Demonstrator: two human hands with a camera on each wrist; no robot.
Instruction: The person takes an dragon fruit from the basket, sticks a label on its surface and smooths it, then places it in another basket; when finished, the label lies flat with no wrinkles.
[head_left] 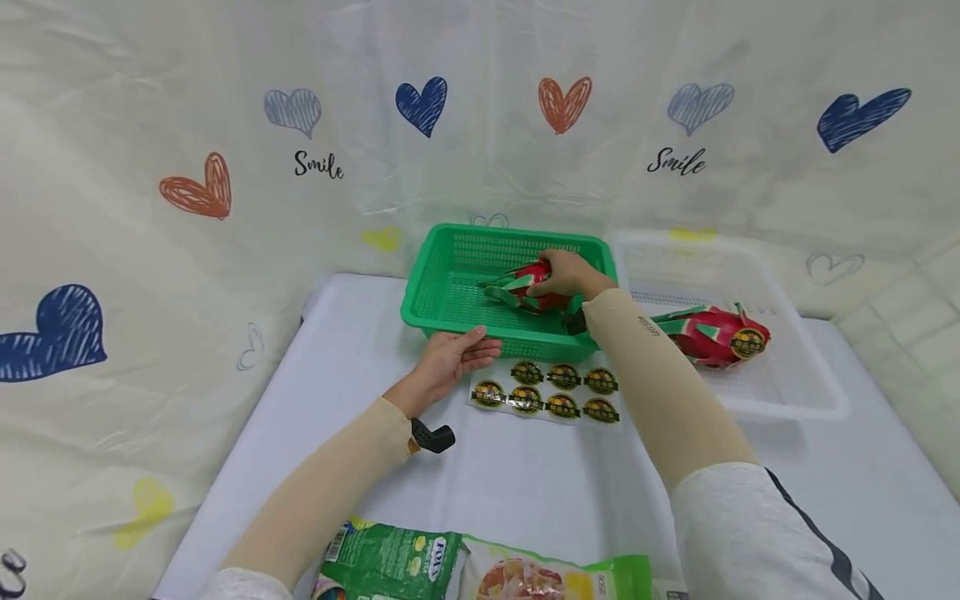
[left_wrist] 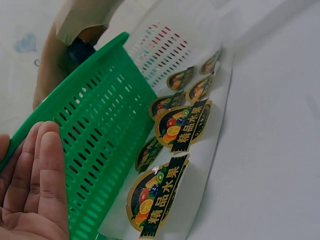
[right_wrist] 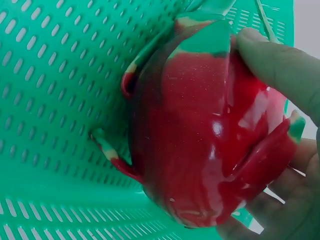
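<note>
My right hand (head_left: 567, 273) grips a red dragon fruit (head_left: 534, 282) with green scales inside the green plastic basket (head_left: 420, 292). In the right wrist view the thumb lies along one side of the dragon fruit (right_wrist: 200, 125) and the fingers curl under the other. At the basket's near wall is my left hand (head_left: 450, 360), its fingers straight and the thumb up near the rim; the left wrist view shows these fingers (left_wrist: 50, 170) against the slotted wall. A sheet of round fruit stickers (head_left: 545, 392) lies on the table right in front of the basket.
A white plastic basket (head_left: 795, 333) stands to the right, holding another dragon fruit (head_left: 723, 337) with a round sticker on it. Along the near table edge lie a green food packet (head_left: 397, 558) and a second packet (head_left: 555, 575). A heart-printed sheet hangs behind.
</note>
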